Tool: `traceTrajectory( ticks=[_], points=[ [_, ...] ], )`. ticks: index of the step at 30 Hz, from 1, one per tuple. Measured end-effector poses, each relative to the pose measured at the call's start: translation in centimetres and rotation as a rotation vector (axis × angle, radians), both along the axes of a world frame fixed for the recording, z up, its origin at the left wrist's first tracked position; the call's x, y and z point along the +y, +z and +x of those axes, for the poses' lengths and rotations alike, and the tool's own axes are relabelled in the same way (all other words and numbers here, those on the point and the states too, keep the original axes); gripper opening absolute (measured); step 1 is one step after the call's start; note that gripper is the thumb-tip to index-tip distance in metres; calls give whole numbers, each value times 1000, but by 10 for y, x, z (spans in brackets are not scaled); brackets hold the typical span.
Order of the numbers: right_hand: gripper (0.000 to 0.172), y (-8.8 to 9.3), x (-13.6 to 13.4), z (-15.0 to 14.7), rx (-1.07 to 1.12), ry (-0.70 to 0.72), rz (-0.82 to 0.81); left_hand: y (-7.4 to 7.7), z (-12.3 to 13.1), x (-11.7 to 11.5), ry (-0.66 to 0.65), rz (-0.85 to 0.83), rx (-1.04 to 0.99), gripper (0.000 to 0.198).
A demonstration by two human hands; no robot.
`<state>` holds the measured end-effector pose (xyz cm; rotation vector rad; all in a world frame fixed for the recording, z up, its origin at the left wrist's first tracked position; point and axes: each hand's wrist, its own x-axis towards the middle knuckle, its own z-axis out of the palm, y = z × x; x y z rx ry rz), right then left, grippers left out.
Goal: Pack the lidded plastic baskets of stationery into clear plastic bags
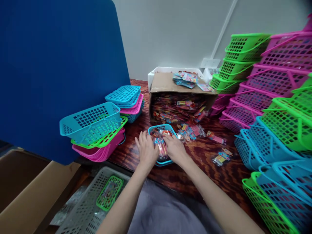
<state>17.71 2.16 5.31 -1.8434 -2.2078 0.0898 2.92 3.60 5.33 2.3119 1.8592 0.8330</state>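
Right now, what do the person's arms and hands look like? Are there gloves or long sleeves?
The left hand and right hand wear no gloves, and I see no rings. Both forearms look slim and bare, with no sleeve, watch or bracelet showing. Between them is greyish-purple cloth, probably clothing. The nails are too small to make out.

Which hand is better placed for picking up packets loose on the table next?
Probably the right hand: it is nearer the loose packets; the left hand is across the blue basket.
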Motion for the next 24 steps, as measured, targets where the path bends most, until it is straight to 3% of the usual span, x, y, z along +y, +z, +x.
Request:
traceTrajectory(
  ticks=[2, 4, 6, 8, 11, 15, 20, 24],
  points=[
    [40, -3, 3, 3, 38, -21, 6, 5, 3, 3, -97, 48, 3, 36],
    [40, -4, 4, 5, 81, -42, 23, 6, 7, 7, -296, 41, 25, 41],
    [39, -3, 0, 4, 119, -76, 51, 4, 13, 10, -462, -12, 122, 45],
    [40, -3, -8, 3, 151, -127, 92, -4, 18, 13, -531, -52, 264, 48],
    [38, -6, -21, 0, 152, -175, 134, -19, 24, 17, -567, -16, 378, 51],
    [39, -13, -29, -3, 139, -168, 156, -33, 21, 20, -579, 68, 275, 49],
    [37, -13, -38, 5, 332, -90, 269, -31, 22, 21, -550, 53, -41, 48],
    [30, -8, -41, 31, 473, -144, 271, -27, 32, 14, -517, -15, 149, 49]
  ],
)
